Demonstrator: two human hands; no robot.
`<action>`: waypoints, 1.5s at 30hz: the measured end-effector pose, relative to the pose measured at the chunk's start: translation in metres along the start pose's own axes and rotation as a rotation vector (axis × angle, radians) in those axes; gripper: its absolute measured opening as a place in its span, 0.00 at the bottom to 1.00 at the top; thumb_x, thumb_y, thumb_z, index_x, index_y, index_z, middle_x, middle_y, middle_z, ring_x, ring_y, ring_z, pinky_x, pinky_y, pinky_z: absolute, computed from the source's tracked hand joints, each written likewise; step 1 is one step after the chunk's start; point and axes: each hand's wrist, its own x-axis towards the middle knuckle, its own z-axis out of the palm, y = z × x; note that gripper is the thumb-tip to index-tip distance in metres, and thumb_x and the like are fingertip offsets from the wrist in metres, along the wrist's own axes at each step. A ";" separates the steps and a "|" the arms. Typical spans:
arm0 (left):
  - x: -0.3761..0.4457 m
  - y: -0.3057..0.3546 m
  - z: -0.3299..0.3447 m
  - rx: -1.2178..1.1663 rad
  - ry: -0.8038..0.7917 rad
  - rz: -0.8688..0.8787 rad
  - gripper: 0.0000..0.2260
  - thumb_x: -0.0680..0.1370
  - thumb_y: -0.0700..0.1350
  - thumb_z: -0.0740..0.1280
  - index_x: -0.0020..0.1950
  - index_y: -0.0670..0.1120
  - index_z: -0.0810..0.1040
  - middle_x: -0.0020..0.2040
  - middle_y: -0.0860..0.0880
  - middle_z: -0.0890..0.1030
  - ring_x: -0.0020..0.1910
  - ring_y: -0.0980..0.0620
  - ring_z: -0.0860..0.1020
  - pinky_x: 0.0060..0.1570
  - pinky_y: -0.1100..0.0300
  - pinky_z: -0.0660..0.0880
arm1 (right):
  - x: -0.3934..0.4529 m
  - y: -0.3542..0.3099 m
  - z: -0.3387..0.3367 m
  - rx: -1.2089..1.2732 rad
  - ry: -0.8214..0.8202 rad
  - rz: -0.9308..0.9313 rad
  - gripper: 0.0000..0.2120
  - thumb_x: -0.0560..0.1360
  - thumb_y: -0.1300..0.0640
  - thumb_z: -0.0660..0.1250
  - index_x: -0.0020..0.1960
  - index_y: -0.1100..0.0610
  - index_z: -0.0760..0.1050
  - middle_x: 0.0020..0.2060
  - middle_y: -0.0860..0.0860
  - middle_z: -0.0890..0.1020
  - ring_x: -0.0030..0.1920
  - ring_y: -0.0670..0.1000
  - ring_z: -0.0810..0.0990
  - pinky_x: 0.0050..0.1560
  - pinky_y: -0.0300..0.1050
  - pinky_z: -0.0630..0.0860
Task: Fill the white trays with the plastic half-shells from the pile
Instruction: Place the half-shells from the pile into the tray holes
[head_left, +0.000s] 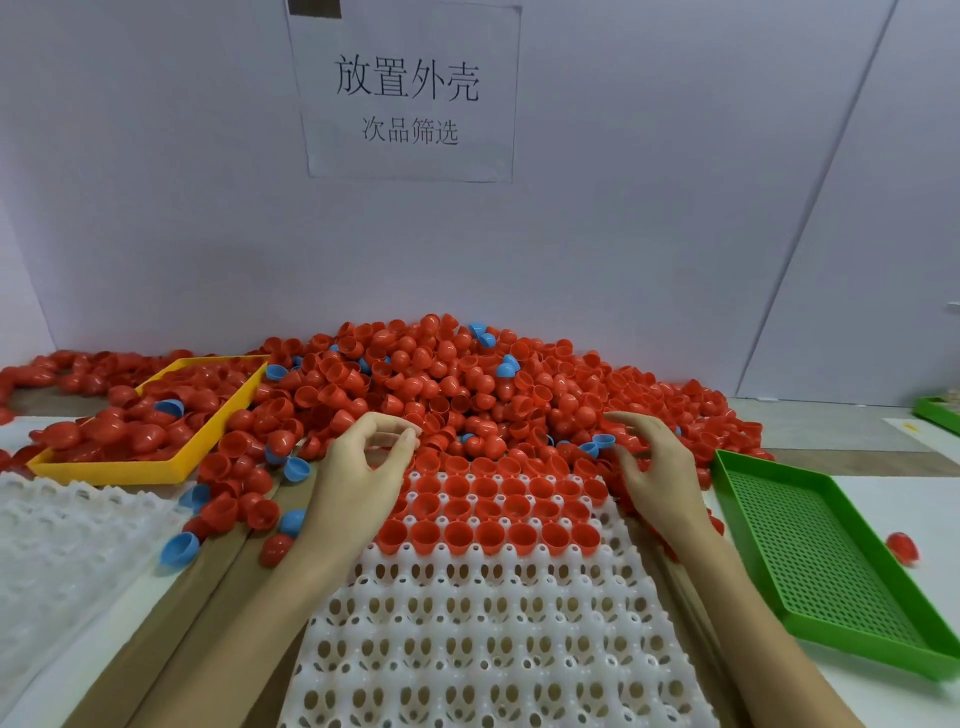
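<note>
We see the picking step: the left hand (363, 457), fingers curled and seemingly empty, and the right hand (652, 467), fingers spread loose, reach the pile (441, 384) just beyond; the white tray (493, 623) below needs its next empty row filled.

1. At 12 o'clock the pile of half-shells (441, 384) banks against the back wall (623, 234), blocking any reach past it.
2. At 10 o'clock the yellow tray (171, 462) is heaped with shells.
3. At 3 o'clock the green tray (831, 597) stands with raised rims; a hand must pass over them.
4. From 6 o'clock the white tray (493, 649) has its near cells unfilled, open from above.
5. At 8 o'clock bare counter (197, 597) carries stray shells.
</note>
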 end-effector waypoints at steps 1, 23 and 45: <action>-0.001 0.000 0.001 0.000 -0.006 -0.001 0.04 0.83 0.45 0.67 0.53 0.52 0.82 0.50 0.54 0.85 0.54 0.56 0.82 0.60 0.48 0.80 | 0.004 0.000 0.004 -0.022 -0.001 0.011 0.19 0.79 0.71 0.69 0.67 0.57 0.81 0.64 0.52 0.82 0.65 0.51 0.79 0.67 0.44 0.74; -0.005 0.000 0.003 0.001 -0.135 0.071 0.05 0.82 0.44 0.69 0.51 0.53 0.83 0.45 0.57 0.86 0.47 0.58 0.84 0.54 0.48 0.82 | 0.008 -0.035 0.005 0.403 -0.115 0.128 0.09 0.83 0.54 0.68 0.61 0.49 0.84 0.49 0.42 0.88 0.51 0.39 0.86 0.53 0.37 0.82; -0.022 -0.001 0.022 -0.080 -0.361 0.176 0.06 0.79 0.47 0.73 0.55 0.56 0.84 0.48 0.54 0.87 0.46 0.54 0.87 0.53 0.56 0.83 | -0.038 -0.087 -0.011 0.647 -0.530 0.059 0.15 0.84 0.48 0.64 0.50 0.55 0.86 0.41 0.52 0.87 0.39 0.53 0.83 0.48 0.50 0.81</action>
